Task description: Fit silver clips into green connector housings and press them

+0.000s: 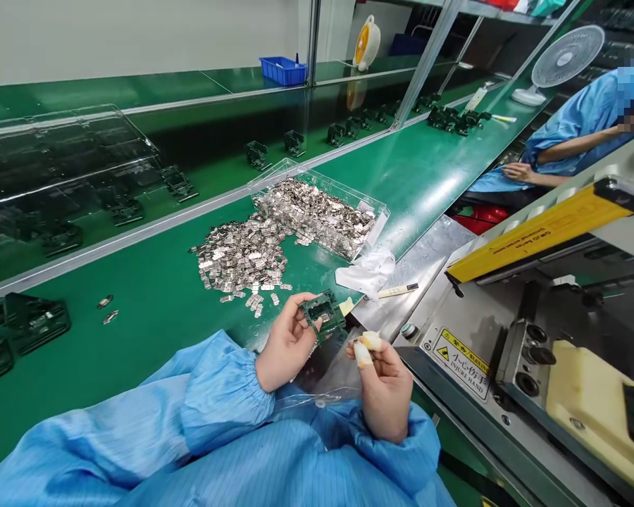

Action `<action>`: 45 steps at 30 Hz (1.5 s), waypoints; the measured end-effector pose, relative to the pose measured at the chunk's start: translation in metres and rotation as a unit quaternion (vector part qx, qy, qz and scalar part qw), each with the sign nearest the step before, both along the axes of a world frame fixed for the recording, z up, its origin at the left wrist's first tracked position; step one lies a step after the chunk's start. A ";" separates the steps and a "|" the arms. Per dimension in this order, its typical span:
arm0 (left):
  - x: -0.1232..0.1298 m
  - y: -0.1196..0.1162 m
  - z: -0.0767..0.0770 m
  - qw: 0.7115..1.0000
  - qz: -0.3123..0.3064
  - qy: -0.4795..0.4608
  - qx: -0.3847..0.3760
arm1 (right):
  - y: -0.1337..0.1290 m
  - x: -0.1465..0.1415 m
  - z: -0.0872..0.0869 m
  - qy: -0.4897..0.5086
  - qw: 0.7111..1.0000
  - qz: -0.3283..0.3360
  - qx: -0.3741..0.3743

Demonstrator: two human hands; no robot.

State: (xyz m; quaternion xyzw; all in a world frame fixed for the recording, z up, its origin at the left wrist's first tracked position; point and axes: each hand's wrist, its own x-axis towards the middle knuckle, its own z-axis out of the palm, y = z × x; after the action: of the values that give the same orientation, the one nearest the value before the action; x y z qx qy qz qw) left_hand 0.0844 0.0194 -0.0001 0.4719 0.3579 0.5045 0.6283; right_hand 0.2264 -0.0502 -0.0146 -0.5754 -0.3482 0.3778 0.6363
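Note:
My left hand (286,346) grips a dark green plastic part (323,314) by its left side, with the thumb on its face. A small pale yellow piece (346,305) sticks out at the part's right edge. Just to the right, my right hand (385,384) is closed, with white and yellowish coverings on its thumb and forefinger; whether anything is between those fingertips is too small to tell. Beyond the hands lies a heap of small silvery metal pieces (243,255), beside a clear plastic box (377,229) full of more of them.
A white cloth (367,271) and a marked stick (398,289) lie by the metal machine (438,324) on the right. Dark green parts (36,320) sit at the left and on the conveyor behind. A person in blue (575,123) sits at the upper right.

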 end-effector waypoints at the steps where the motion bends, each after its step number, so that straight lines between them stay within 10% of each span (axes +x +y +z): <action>1: -0.001 -0.003 0.001 1.000 -0.012 -0.014 -0.008 | 0.002 -0.001 0.005 -0.033 0.999 -0.011 0.022; 16: -0.004 -0.023 0.009 0.999 0.033 -0.003 0.042 | 0.027 -0.055 0.015 -0.236 0.967 -0.044 0.082; 26: -0.004 -0.030 0.007 0.998 0.030 0.013 0.058 | 0.028 -0.066 0.011 -0.123 0.983 -0.082 0.107; 33: -0.004 -0.030 0.013 0.999 -0.006 -0.010 0.050 | 0.024 -0.050 0.010 0.035 0.995 -0.027 0.088; 45: -0.006 -0.034 0.048 0.992 -0.094 0.070 0.045 | -0.014 0.011 0.033 -0.045 0.985 0.104 0.133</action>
State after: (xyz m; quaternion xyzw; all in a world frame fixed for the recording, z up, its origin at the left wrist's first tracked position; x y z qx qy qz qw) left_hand 0.0787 -0.0145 0.0479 0.5657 0.3320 0.4247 0.6241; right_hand 0.2378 -0.0639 0.0181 -0.4628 -0.4816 0.3661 0.6480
